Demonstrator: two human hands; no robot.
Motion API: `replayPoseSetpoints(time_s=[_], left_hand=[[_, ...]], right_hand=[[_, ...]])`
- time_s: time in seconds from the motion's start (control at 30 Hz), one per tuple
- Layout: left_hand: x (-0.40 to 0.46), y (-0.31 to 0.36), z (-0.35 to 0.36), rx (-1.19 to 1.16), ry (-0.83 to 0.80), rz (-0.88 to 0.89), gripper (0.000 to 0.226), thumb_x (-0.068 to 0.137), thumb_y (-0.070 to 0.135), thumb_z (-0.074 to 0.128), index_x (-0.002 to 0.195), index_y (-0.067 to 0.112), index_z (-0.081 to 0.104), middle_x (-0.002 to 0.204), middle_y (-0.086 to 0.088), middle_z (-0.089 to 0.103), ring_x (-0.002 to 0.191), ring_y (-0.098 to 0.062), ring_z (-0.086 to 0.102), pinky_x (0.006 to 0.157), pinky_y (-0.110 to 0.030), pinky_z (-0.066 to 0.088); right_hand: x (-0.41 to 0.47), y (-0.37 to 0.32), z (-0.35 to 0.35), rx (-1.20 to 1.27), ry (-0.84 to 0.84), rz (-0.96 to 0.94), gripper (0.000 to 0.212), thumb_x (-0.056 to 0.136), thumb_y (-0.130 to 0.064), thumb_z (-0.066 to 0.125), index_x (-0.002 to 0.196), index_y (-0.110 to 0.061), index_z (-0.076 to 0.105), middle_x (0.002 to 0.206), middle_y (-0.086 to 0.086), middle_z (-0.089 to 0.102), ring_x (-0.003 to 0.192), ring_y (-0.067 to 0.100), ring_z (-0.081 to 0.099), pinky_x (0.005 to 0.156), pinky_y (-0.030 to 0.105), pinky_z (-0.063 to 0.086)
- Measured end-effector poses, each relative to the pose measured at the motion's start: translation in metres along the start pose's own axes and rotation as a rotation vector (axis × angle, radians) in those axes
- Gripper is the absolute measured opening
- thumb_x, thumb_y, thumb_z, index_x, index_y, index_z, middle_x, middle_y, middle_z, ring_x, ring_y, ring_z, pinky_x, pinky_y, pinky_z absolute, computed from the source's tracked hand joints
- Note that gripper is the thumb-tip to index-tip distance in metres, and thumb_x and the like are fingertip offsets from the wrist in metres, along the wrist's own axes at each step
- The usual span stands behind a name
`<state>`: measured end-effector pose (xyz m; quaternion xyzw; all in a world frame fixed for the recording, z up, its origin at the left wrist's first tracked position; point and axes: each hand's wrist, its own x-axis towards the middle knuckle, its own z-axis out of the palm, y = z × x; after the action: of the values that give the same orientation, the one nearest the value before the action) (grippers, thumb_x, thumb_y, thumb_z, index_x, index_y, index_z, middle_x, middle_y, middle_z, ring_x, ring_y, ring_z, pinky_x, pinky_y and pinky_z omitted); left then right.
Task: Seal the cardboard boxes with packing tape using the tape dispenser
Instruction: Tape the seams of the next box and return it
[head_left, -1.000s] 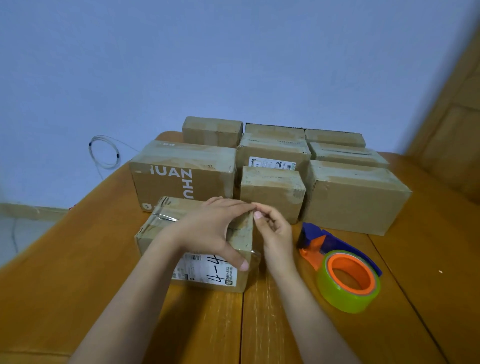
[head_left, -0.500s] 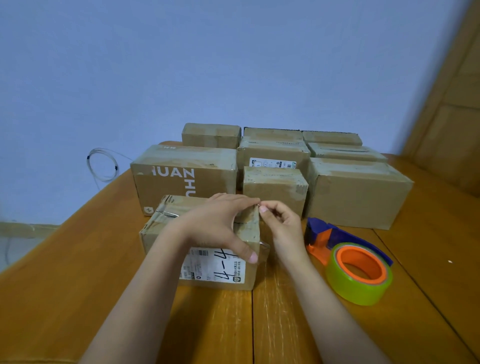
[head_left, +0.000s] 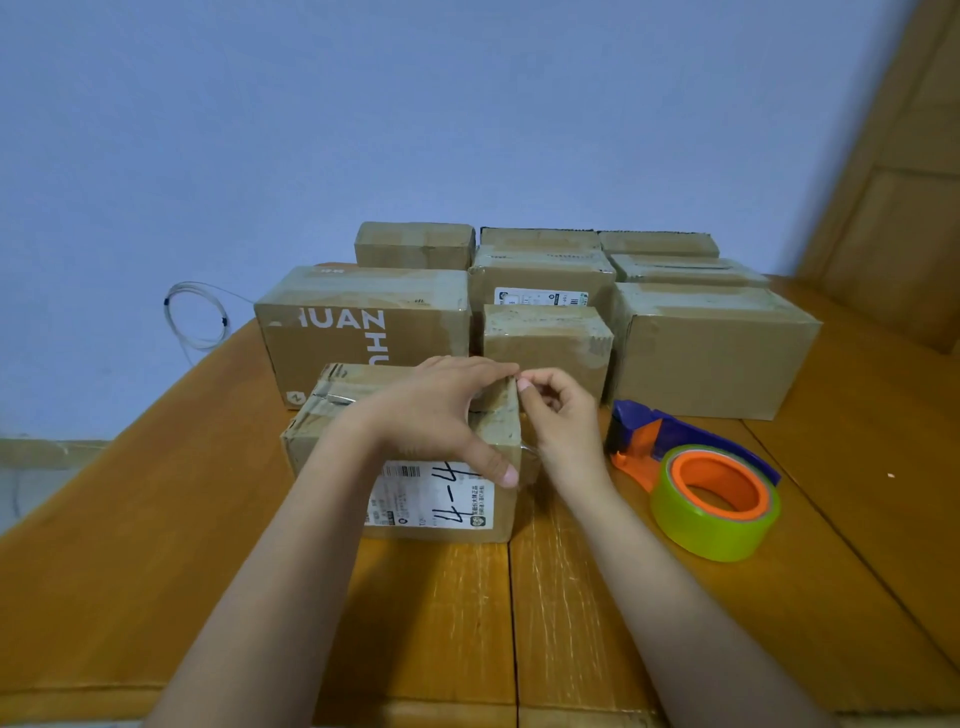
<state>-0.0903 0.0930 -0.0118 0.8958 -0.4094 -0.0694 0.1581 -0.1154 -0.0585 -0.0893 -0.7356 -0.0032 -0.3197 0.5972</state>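
Near box: a small cardboard box (head_left: 415, 457) stands on the wooden bench (head_left: 156, 545), white shipping label with handwritten marks on the side facing the camera, tape glinting across its top.
Left hand: the left hand (head_left: 441, 410) lies over the box's top right end, fingers reaching to the far right corner, thumb pressed down on the near face just above the label; its grip is wrapped around that end of the box.
Right hand: the right hand (head_left: 558, 415) is at the box's right side, fingers curled, fingertips pinching at the upper corner where the left fingers end; whether the grip has tape or cardboard in it cannot be told.
Tape dispenser: the tape dispenser (head_left: 691, 467), blue and orange with a yellow-green roll, lies on the bench just right of the right hand, untouched.
Other boxes: a cluster of taped cardboard boxes (head_left: 711, 343) sits behind, near the blue wall (head_left: 467, 104).
Cable: a coiled white cable (head_left: 195, 317) hangs at the left.
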Motion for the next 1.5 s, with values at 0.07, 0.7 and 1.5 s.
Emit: replayPoseSetpoints(time_s=[0.07,0.7,1.5], left_hand=[[0.000,-0.001,0.000,-0.001,-0.005,-0.004,0.120,0.051,0.067,0.075,0.151,0.027,0.022,0.152,0.009,0.031,0.140,-0.014,0.023,0.115,-0.032,0.016],[-0.001,0.002,0.001,0.002,0.010,-0.015,0.123,0.045,0.070,0.069,0.151,0.027,0.024,0.153,0.006,0.032,0.140,-0.014,0.025,0.116,-0.034,0.018],[0.002,0.001,0.000,-0.064,0.006,-0.038,0.118,0.050,0.061,0.077,0.151,0.025,0.025,0.150,0.003,0.036,0.136,-0.017,0.031,0.115,-0.041,0.023]], right_hand=[[-0.001,0.002,0.000,-0.205,0.030,-0.112,0.010,0.093,-0.010,0.058,0.087,-0.016,0.064,0.084,-0.002,0.064,0.082,0.012,0.061,0.076,0.029,0.052],[-0.008,-0.003,-0.004,-0.388,0.116,-0.345,0.010,0.087,-0.002,0.064,0.091,-0.006,0.071,0.080,-0.001,0.061,0.071,-0.001,0.053,0.067,0.008,0.041],[-0.021,-0.019,-0.017,-0.012,-0.166,0.060,0.033,0.101,-0.017,0.043,0.095,-0.043,0.061,0.077,-0.029,0.064,0.085,-0.015,0.059,0.076,0.005,0.043]])
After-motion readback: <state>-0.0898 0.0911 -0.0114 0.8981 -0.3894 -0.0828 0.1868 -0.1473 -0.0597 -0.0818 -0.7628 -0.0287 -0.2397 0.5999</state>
